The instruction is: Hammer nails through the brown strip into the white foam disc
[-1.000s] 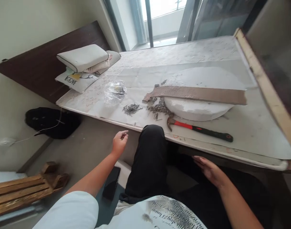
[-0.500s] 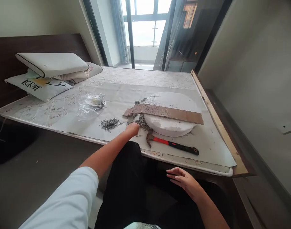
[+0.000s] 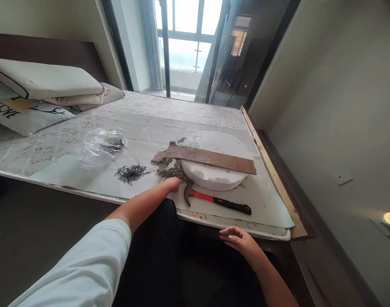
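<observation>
Bedding fills most of the view: a mattress [image 3: 188,111] under a pale protective sheet printed with scattered letters too faint to read as words. At ten o'clock a stack of pillows [image 3: 44,83] lies against the dark headboard [image 3: 54,51], and the lowest one carries black lettering that looks like "LOVE", partly cut off. Near the centre sits a round white foam disc [image 3: 214,175], with a long brown perforated strip [image 3: 204,157] laid across its top, running from nine o'clock to three o'clock. Below the disc lies a claw hammer [image 3: 218,201] with a red and black handle; its long axis runs from head at nine o'clock to grip end at four o'clock. The left hand [image 3: 172,184] rests on the sheet with fingers curled under, apparently holding nothing, though its grip is hidden; the hammer head lies just beside it at three o'clock, nearer to it than to the other hand. The right hand [image 3: 238,238] hovers loosely open and empty below the mattress edge, with the hammer handle at twelve o'clock. A crumpled clear plastic bag [image 3: 100,146] lies at ten o'clock from the left hand, a loose pile of nails [image 3: 131,172] at nine o'clock, and darker small nails [image 3: 174,171] heaped just above the knuckles.
</observation>
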`<action>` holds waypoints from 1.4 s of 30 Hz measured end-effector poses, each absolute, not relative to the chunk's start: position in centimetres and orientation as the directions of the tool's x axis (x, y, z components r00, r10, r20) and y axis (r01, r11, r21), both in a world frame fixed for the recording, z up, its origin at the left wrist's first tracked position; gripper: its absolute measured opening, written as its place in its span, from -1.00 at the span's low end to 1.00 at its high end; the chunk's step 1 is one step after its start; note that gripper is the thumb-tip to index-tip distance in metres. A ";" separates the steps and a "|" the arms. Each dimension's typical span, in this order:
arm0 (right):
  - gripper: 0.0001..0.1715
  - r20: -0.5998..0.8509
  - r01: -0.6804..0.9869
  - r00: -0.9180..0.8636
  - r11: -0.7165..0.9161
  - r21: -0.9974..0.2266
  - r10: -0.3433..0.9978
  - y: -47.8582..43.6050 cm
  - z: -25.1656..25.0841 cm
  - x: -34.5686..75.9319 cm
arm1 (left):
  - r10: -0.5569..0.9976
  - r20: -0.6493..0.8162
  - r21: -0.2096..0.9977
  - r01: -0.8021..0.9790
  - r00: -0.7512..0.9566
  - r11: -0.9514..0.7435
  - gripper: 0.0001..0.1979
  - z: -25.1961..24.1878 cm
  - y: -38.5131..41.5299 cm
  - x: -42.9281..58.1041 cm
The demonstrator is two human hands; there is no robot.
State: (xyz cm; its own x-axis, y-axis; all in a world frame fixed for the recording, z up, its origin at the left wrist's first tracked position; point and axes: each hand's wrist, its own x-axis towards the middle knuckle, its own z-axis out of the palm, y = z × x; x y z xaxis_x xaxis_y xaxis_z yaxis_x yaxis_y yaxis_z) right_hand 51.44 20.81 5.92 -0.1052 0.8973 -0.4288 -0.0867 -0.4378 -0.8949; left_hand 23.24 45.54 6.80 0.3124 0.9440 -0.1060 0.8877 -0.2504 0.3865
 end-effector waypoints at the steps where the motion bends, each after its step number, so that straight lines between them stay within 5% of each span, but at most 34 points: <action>1: -0.77 -0.388 0.067 -0.077 -0.383 -0.921 0.918 21.5 6.0 51.8 | 0.939 -0.124 0.379 0.890 0.319 -0.253 -0.59 7.2 45.7 23.2; 3: -0.75 -0.284 0.477 -0.018 -0.241 -0.845 0.959 23.4 6.2 52.6 | 0.935 -0.129 0.368 0.891 0.331 -0.265 -0.76 8.3 46.0 23.3; 4: -0.72 -0.231 0.689 0.012 -0.175 -0.703 0.973 24.6 6.4 53.1 | 0.939 -0.108 0.380 0.887 0.327 -0.265 -0.84 9.0 46.2 23.4; 6: -0.66 -0.167 0.843 0.065 -0.144 -0.518 0.984 27.0 6.6 53.9 | 0.958 -0.051 0.459 0.859 0.282 -0.229 -0.93 10.8 46.3 23.8; 12: -0.52 -0.177 0.987 0.049 -0.075 -0.143 0.983 31.8 6.0 55.1 | 0.972 -0.093 0.935 0.355 0.215 0.011 -0.91 15.7 44.5 27.1; 16: -0.56 -0.213 1.000 -0.028 0.030 0.007 0.977 32.9 5.6 55.1 | 0.971 -0.034 0.998 0.062 0.236 0.019 -0.81 15.7 42.6 29.1; 20: -0.51 -0.264 0.992 -0.084 0.105 0.065 0.961 33.7 6.4 55.6 | 0.984 -0.008 1.000 0.009 0.179 0.006 -0.74 14.3 42.2 29.3; 24: -0.48 -0.307 0.988 -0.099 0.130 0.080 0.947 33.9 8.2 55.4 | 0.992 0.002 0.997 -0.083 0.127 0.008 -0.67 14.4 42.7 28.8; 30: -0.71 -0.272 0.992 -0.086 0.106 0.062 0.959 32.6 10.0 52.2 | 0.995 -0.043 0.988 -0.144 0.087 0.055 -0.55 15.3 43.0 28.2; 35: -0.77 -0.232 0.999 -0.044 0.037 -0.034 0.972 28.4 11.3 52.2 | 0.993 0.112 0.993 -0.046 -0.021 -0.113 -0.56 16.9 44.6 27.3; 42: -0.87 -0.385 0.718 -0.091 -0.208 -0.664 0.918 21.1 10.7 55.7 | 0.969 0.238 0.952 0.184 0.066 -0.246 -0.64 17.9 50.9 31.1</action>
